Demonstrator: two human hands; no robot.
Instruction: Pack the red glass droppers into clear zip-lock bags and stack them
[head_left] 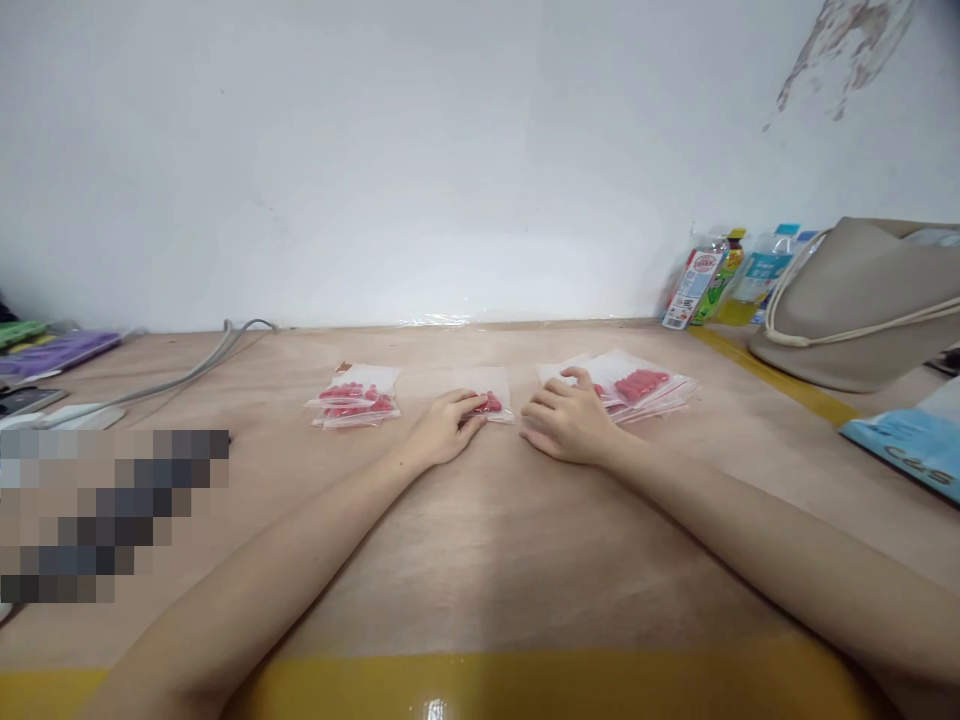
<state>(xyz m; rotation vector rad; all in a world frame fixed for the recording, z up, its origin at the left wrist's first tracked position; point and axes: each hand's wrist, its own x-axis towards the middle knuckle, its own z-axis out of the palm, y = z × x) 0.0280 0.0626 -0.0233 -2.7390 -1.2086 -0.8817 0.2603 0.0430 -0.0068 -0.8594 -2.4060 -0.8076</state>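
A small clear plastic bag (493,381) of red pieces lies flat on the table in front of me. My left hand (447,426) grips its lower left side, fingers over the red pieces and thumb at the near edge. Just to the right, my right hand (568,419) is open, with bent fingers apart and nothing seen in them. It partly covers the left side of a pile of similar bags (641,385); whether it touches them I cannot tell. To the left of my left hand sits a smaller pile of bags (360,395), also with red pieces.
A grey cable (202,372) runs over the table at left, near a purple object (64,350). Bottles (765,270), a carton (694,288) and a grey-beige bag (862,300) stand at right. A blue packet (904,450) lies nearer. A white wall (375,160) closes the back.
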